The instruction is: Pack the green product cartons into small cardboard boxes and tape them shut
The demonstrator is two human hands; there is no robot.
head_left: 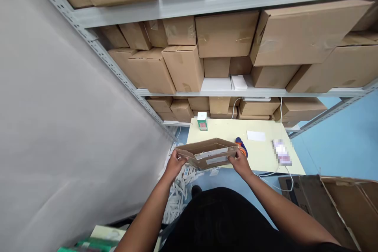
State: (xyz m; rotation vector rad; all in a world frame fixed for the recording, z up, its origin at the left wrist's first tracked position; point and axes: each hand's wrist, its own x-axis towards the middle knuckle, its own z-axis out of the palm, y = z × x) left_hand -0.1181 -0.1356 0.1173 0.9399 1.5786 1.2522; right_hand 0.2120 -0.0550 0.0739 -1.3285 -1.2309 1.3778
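Observation:
A brown cardboard box (217, 161), partly flattened with its upper side gaping, is held up in front of me over the near edge of the pale yellow table (227, 126). White strips show on its wall and inside it. My left hand (175, 163) grips its left end, thumb on the near side. At the opposite end my right hand (240, 163) pinches the cardboard, its other fingers behind. Just beyond that hand lies a blue and orange tape dispenser (242, 145), partly covered by the box and hand.
On the table stand a green and white small box (202, 121), a white paper (256, 136) and a blurred phone-like object (282, 152) with a cable. Shelves (206, 93) of cartons rise behind. Paper scraps (177, 195) litter the floor at left; a large open carton (348, 204) sits right.

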